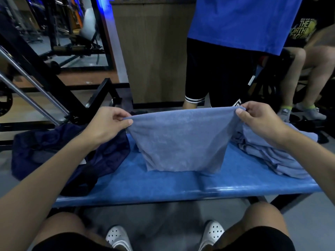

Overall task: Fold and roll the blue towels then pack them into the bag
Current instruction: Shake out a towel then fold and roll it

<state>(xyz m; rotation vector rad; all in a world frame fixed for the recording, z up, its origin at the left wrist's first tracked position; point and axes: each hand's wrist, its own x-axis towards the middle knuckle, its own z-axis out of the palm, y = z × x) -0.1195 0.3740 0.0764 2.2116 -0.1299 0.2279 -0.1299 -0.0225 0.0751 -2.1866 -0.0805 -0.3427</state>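
Note:
A light blue towel (181, 140) hangs stretched between my two hands above the blue bench (163, 185); its lower edge touches the bench top. My left hand (110, 122) pinches its upper left corner and my right hand (257, 118) pinches its upper right corner. A pile of several more blue towels (275, 156) lies on the bench at the right, partly under my right forearm. A dark navy bag (63, 153) slumps over the bench's left end, partly hidden by my left arm.
A person in a blue shirt and black shorts (217, 69) stands just beyond the bench. Another person sits at the far right (311, 57). Black gym machine frames (54, 84) stand at the left, and a wooden counter (154, 51) behind.

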